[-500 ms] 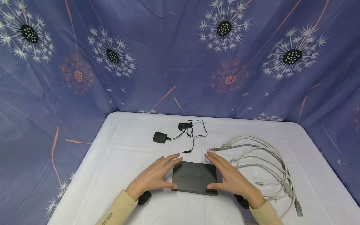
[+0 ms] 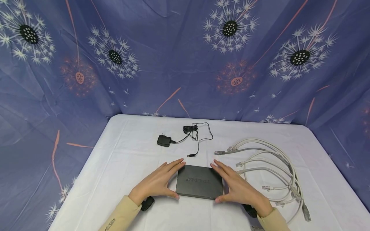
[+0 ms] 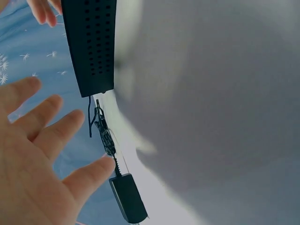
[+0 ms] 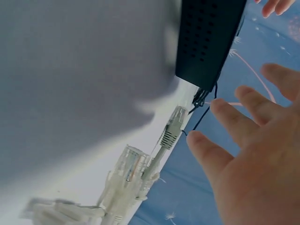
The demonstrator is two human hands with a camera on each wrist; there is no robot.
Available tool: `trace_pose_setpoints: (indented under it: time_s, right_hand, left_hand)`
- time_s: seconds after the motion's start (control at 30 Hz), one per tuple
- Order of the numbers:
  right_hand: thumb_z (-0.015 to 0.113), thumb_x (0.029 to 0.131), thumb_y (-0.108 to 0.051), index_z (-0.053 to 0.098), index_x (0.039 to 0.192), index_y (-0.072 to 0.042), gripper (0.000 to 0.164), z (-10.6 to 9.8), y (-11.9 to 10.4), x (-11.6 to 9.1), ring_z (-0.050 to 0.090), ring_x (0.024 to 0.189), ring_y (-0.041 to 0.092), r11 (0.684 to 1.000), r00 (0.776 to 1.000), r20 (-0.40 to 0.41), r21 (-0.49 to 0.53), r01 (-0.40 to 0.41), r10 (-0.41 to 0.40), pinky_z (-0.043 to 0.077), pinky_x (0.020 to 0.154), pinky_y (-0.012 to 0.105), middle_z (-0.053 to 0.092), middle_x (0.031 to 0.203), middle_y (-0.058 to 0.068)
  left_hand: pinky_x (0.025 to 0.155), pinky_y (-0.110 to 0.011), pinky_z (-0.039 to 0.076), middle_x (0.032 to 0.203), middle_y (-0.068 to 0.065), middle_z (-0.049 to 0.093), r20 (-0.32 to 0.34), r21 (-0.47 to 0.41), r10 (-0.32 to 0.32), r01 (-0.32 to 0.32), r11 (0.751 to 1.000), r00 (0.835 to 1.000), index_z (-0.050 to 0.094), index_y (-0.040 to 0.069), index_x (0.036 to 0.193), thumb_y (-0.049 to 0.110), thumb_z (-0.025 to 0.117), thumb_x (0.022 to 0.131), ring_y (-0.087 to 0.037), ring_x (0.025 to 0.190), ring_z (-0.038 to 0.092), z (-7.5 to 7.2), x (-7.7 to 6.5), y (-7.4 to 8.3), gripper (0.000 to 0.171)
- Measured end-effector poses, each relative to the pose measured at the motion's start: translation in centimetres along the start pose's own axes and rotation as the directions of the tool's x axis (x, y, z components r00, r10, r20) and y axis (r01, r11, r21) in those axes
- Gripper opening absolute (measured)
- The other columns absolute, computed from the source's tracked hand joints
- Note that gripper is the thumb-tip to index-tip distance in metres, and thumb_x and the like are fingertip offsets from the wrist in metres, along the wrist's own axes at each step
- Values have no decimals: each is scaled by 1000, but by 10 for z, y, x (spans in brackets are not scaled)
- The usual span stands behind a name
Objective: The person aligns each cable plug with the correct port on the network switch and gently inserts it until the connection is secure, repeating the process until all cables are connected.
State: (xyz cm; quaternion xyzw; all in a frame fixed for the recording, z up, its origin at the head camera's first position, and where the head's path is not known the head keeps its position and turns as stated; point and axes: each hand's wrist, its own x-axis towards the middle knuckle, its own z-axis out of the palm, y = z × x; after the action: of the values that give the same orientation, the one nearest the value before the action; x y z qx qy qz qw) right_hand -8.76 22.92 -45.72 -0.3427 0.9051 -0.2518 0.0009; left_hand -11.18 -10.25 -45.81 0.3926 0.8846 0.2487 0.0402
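Note:
A flat dark network switch (image 2: 199,183) with raised TP-LINK lettering lies on the white table, near its front in the head view. My left hand (image 2: 160,179) is at its left side, fingers extended and thumb by the front left corner. On the opposite side, my right hand (image 2: 235,186) has its fingers pointing up the right edge and its thumb at the front right corner. Both wrist views show the palms open, fingers spread, facing the vented side walls of the switch (image 3: 96,42). Beyond the switch is a black power adapter (image 2: 164,140) with a bundled cord (image 2: 190,129).
Several grey and white Ethernet cables (image 2: 292,170) lie in a loose coil to the right, partly behind my right forearm. One cable's plug (image 2: 219,153) points toward the adapter's barrel plug (image 2: 191,155). A blue dandelion-print curtain (image 2: 173,57) hangs behind the table.
Both thumbs have moved off the top of the switch to its front corners. My right fingertips have come slightly down toward the switch's back right corner.

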Motion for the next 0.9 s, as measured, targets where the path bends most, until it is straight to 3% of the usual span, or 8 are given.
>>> trace_pose_setpoints:
  time_s: [0.5, 0.7, 0.9]
  right_hand:
    - [80, 63, -59, 31, 149, -2, 114, 10, 3, -6, 34, 131, 42, 999, 999, 8, -39, -38, 38, 38, 93, 57, 29, 149, 21]
    - [79, 64, -61, 29, 150, -4, 114, 11, 2, -4, 35, 131, 39, 996, 995, 42, -6, -93, 94, 38, 95, 56, 31, 149, 19]
    - [79, 63, -60, 29, 150, -4, 116, 11, 0, -3, 37, 129, 40, 994, 992, 62, 8, -114, 113, 38, 94, 56, 32, 148, 19]
  left_hand:
    - [109, -52, 20, 156, -6, 21, 57, -15, -18, 19, 1000, 998, 26, 14, 152, 56, 81, 64, -19, 140, 24, 6, 5, -2, 112]
    - [110, -49, 19, 156, -6, 20, 102, -7, -37, 37, 999, 994, 24, 15, 153, 58, 80, 65, -19, 141, 22, 9, 7, -1, 113]
    - [110, -48, 20, 156, -7, 21, 107, 16, -46, 45, 999, 993, 25, 14, 153, 55, 81, 65, -20, 140, 24, 11, 8, 1, 111]
